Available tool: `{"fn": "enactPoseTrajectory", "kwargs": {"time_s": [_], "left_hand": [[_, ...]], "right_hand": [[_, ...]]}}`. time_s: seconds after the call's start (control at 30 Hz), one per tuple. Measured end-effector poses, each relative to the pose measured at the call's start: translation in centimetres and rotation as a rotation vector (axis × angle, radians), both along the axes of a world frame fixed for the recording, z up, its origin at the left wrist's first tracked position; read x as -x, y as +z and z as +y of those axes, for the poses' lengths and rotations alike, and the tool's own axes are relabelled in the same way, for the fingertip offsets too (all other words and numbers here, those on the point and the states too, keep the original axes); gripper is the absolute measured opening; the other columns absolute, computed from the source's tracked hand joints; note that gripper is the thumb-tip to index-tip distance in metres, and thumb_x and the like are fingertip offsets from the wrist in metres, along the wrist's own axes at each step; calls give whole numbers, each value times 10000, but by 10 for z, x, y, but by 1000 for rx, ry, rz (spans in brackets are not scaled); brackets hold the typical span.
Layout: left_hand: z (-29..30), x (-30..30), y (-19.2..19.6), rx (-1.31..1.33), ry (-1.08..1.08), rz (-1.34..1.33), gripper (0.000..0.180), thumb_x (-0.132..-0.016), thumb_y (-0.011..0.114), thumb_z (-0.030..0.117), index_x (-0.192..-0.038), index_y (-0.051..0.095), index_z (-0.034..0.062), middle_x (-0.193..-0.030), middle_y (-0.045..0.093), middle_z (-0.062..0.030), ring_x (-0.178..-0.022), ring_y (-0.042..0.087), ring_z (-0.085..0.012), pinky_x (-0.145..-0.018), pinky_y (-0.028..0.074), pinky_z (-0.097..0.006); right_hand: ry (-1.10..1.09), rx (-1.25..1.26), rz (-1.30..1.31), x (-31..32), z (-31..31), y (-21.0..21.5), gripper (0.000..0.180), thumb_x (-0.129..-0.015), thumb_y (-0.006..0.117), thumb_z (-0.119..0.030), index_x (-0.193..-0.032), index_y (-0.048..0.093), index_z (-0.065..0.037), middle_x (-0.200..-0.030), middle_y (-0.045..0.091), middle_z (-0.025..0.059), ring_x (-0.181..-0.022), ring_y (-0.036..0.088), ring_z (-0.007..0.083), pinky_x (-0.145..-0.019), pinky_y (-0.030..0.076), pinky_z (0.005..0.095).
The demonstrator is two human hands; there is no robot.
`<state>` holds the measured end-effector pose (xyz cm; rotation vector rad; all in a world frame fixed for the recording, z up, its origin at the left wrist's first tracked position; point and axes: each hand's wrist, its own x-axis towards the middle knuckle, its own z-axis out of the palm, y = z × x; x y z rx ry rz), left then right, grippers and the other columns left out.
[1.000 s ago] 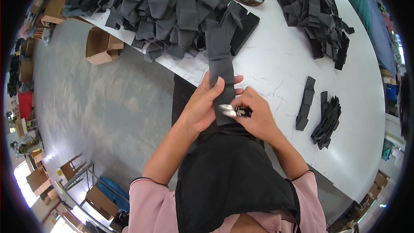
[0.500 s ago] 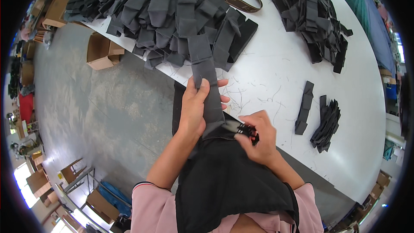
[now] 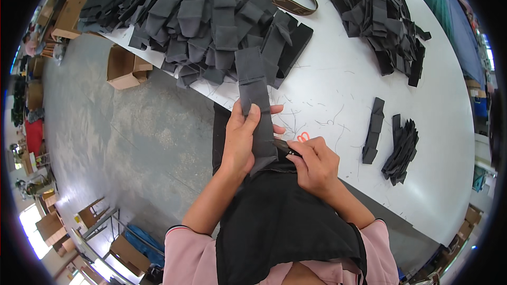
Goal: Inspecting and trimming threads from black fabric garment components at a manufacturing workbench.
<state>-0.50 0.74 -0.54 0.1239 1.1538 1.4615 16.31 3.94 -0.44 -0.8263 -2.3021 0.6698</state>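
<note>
My left hand (image 3: 240,140) grips a long dark grey folded fabric strip (image 3: 254,95), thumb on top and fingertips showing past its right side. The strip's far end reaches toward the big fabric heap, and its near end hangs over my black apron (image 3: 280,206). In my right hand (image 3: 318,162) is a pair of small black thread snips (image 3: 284,148), pointing left at the strip's right edge close to its near end. My fingers cover most of the snips. A small orange looped shape (image 3: 303,137) shows just beyond those fingers; what it belongs to is unclear.
A large heap of grey folded strips (image 3: 195,26) covers the white table's (image 3: 338,79) far left. Another dark pile (image 3: 377,18) lies far right. One single strip (image 3: 373,131) and a small bundle (image 3: 401,153) lie right of my hands. Loose threads are scattered about. A cardboard box (image 3: 125,67) stands on the floor.
The strip and my left hand have shifted slightly right and nearer me. My right hand has turned, and the snips, blurred before, now sit against the strip's edge.
</note>
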Motion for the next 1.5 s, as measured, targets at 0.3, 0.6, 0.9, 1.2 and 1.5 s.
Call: {"fn": "enactPoseTrajectory", "kwargs": {"time_s": [0.3, 0.6, 0.9, 1.2, 1.5], "left_hand": [[-3, -1, -4, 6, -41, 66, 329, -976, 432, 272, -1200, 381, 36, -1078, 609, -196, -692, 646, -202, -563, 536, -291], [-5, -2, -1, -15, -73, 72, 345, -978, 426, 274, -1230, 370, 45, -1077, 607, -195, -710, 644, -205, -583, 542, -297], [-9, 0, -2, -27, -87, -2, 436, -972, 431, 328, -1282, 323, 40, -1081, 600, -182, -737, 631, -199, -605, 533, -302], [-8, 0, -4, -85, 29, 71, 414, -975, 426, 323, -1261, 327, 40, -1086, 601, -189, -718, 627, -191, -574, 528, -292], [5, 1, -6, 37, 45, 132, 429, -975, 431, 214, -1325, 275, 22, -1007, 631, -179, -570, 614, -165, -472, 501, -251]], "right_hand": [[13, 1, 34, -4, -3, -3, 328, -628, 731, -23, -947, 661, -47, -702, 490, 44, -548, 504, 189, -472, 394, 293], [75, 59, -7, -1, -1, 8, 309, -633, 725, -46, -934, 653, -49, -726, 490, 44, -559, 507, 197, -482, 395, 298], [180, -17, -71, 15, 0, 7, 271, -648, 715, -62, -906, 629, -55, -756, 485, 46, -577, 516, 194, -495, 407, 304], [12, 573, 138, 20, -8, 11, 354, -598, 721, -2, -932, 660, -101, -727, 484, 52, -560, 520, 216, -509, 448, 266], [340, -135, 121, 15, -16, -33, 325, -576, 666, 12, -887, 676, -84, -647, 435, 8, -513, 479, 141, -412, 344, 265]]}}
